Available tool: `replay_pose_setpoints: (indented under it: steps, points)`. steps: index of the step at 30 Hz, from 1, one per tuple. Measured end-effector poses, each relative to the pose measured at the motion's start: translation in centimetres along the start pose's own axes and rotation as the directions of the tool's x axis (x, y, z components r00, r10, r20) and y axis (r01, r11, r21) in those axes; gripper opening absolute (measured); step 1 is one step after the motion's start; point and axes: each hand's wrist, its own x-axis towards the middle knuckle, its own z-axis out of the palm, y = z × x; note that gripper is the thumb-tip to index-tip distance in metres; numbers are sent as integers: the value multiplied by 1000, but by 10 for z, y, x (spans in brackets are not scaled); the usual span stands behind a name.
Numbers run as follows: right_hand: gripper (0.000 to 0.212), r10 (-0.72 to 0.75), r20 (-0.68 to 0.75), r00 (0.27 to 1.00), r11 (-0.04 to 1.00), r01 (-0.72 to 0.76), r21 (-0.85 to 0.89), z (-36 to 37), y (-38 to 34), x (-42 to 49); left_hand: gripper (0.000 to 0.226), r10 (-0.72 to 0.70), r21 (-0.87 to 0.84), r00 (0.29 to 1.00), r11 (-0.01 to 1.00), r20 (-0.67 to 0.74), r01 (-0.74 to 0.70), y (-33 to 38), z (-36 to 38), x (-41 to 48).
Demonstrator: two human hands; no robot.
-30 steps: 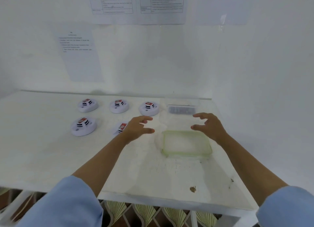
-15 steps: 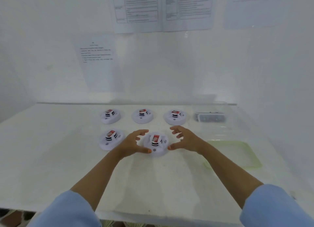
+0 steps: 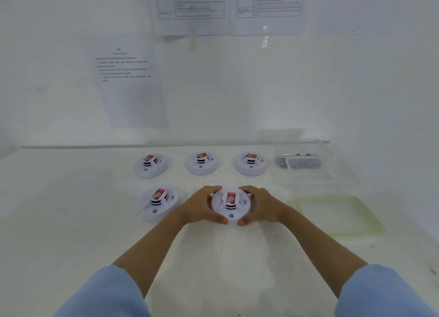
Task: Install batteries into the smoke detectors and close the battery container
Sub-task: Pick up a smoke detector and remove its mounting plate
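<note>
Several round white smoke detectors with red labels lie on the white table (image 3: pixel 71 221). The front middle detector (image 3: pixel 231 203) sits between both my hands. My left hand (image 3: pixel 202 206) curls round its left rim and my right hand (image 3: pixel 260 206) curls round its right rim, thumbs at its near edge. A second front detector (image 3: pixel 158 203) lies to the left. Three more stand in a back row, the left detector (image 3: pixel 150 165), the centre detector (image 3: pixel 201 162) and the right detector (image 3: pixel 250 163). A clear battery container (image 3: pixel 300 161) with dark batteries stands at the back right, its green-rimmed lid (image 3: pixel 337 214) lying flat in front of it.
White walls close off the back and the right side of the table. Printed paper sheets (image 3: pixel 129 86) hang on the back wall. The table's near edge is hidden under my blue sleeves.
My hands moved from the container lid leftward to the front middle detector and closed round its rim. The camera view shifted left and nearer to the table.
</note>
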Motion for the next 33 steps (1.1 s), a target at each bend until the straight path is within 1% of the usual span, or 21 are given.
replay_pose_setpoints:
  steps: [2,5,9,13,14,15,17,18,22,24,25,26,28,29,30,31,33]
  points:
    - [79,-13,-14,1000,1000,13,13,1,1,0,101,7,19,1000,1000,4,-7,0,0,1]
    - [72,-40,-18,999,998,40,38,-5,-5,-3,99,17,3,1000,1000,11,-17,7,-5,3]
    - [73,-25,-70,997,975,39,217,-28,-9,-9,95,60,0,998,998,11,-60,32,-15,11]
    - [69,-30,-128,991,929,75,361,-62,-14,-19,77,143,30,989,989,40,-144,82,-17,17]
    - [68,-34,-151,988,918,90,386,-72,-15,-21,78,164,41,985,985,50,-166,96,-16,19]
    - [69,-32,-169,985,914,97,393,-81,-12,-22,84,183,50,982,981,55,-186,102,-15,28]
    - [77,-19,-190,982,916,93,391,-101,-5,-24,104,161,67,985,984,55,-165,114,-7,46]
    - [80,-23,-193,981,918,97,385,-110,-4,-26,109,150,68,987,986,56,-153,120,-4,50]
    - [86,-54,-180,982,922,118,369,-144,15,-35,116,160,65,985,984,68,-164,150,17,74]
    - [85,-56,-151,987,912,112,394,-159,29,-40,116,168,19,983,985,75,-170,163,31,84]
    - [81,-55,-137,989,890,111,442,-166,38,-41,113,164,-21,984,986,69,-163,167,39,90]
    - [75,-51,-132,990,847,112,520,-173,45,-43,109,159,-74,985,985,64,-154,170,46,95]
    - [59,-27,-133,991,709,113,697,-187,61,-44,100,150,-204,987,969,50,-137,178,63,101]
    - [53,-8,-136,991,647,109,755,-192,69,-44,98,150,-260,988,956,39,-135,181,71,103]
    - [49,13,-126,992,615,91,783,-198,78,-44,98,153,-316,988,939,29,-136,184,80,106]
    - [47,34,-99,995,613,57,788,-201,86,-44,100,154,-369,988,919,21,-135,186,87,109]
    - [44,62,1,998,649,-41,759,-201,98,-44,105,156,-450,988,882,-4,-141,189,100,113]
